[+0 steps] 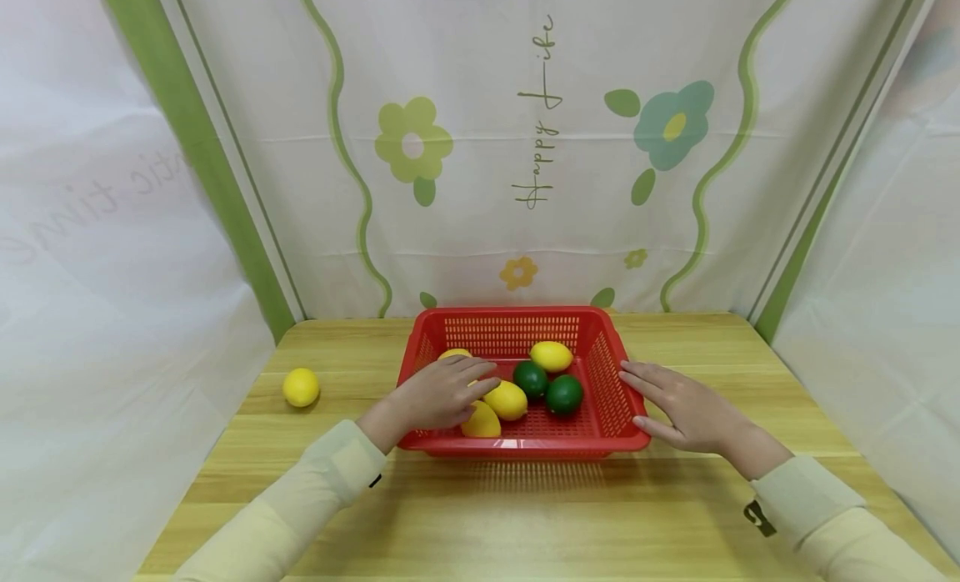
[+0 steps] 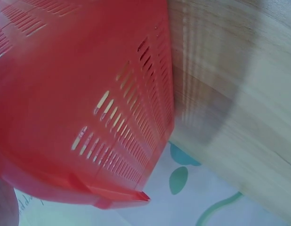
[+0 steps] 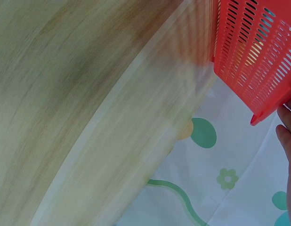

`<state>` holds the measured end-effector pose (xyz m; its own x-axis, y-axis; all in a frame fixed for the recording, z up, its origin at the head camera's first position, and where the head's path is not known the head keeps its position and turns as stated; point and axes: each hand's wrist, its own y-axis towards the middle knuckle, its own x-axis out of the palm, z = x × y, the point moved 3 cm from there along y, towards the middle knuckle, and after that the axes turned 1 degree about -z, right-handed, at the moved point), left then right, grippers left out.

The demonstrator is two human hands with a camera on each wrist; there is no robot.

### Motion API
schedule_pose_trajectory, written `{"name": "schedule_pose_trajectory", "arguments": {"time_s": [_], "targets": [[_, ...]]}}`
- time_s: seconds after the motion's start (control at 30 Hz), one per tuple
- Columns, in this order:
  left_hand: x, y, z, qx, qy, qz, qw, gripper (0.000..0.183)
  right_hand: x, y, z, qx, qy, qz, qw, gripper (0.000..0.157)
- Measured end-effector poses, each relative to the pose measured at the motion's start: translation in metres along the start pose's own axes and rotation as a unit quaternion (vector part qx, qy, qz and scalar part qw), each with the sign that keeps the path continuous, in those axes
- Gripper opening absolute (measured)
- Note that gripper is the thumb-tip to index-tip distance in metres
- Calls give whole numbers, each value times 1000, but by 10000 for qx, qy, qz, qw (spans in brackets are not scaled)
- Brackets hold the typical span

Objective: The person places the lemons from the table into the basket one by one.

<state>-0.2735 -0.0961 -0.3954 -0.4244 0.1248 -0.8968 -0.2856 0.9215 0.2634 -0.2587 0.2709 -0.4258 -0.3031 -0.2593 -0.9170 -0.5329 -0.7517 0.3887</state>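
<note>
A red plastic basket (image 1: 525, 445) with slotted walls stands on the wooden table. My left hand (image 1: 438, 392) reaches over its left rim, fingers extended above the yellow lemons and partly hiding them. Close to its fingertips lie a lemon (image 1: 507, 401) and another lemon (image 1: 481, 421); one more lemon (image 1: 454, 353) shows behind the hand. My right hand (image 1: 688, 405) lies along the right rim with its fingers straight, fingertips right at the edge. Further right inside sit two dark green limes (image 1: 564, 394) and a lemon (image 1: 551, 357).
A single lemon (image 1: 301, 387) rests on the table (image 1: 510, 524) left of the basket. White curtains with printed flowers (image 1: 465, 223) rise behind the table and on both sides.
</note>
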Motion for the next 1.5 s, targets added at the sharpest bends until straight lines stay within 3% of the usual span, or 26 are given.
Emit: {"name": "schedule_pose_trajectory", "arguments": {"time_s": [0.17, 0.5, 1.1, 1.27, 1.5], "targets": [[-1, -2, -1, 19, 30, 63, 10000, 44, 0, 0, 0, 5, 39, -27, 10000, 63], [-4, -5, -3, -109, 99, -233, 9996, 44, -1, 1, -1, 13, 57, -50, 10000, 64], [-15, -15, -11, -286, 76, -179, 9994, 50, -1, 1, 0, 40, 108, -55, 9999, 64], [-22, -21, -15, -328, 157, -88, 9993, 53, 0, 1, 0, 5, 115, -27, 9999, 65], [-26, -31, -21, -233, 187, 392, 9988, 55, 0, 1, 0, -46, 113, 9, 9999, 64]]}}
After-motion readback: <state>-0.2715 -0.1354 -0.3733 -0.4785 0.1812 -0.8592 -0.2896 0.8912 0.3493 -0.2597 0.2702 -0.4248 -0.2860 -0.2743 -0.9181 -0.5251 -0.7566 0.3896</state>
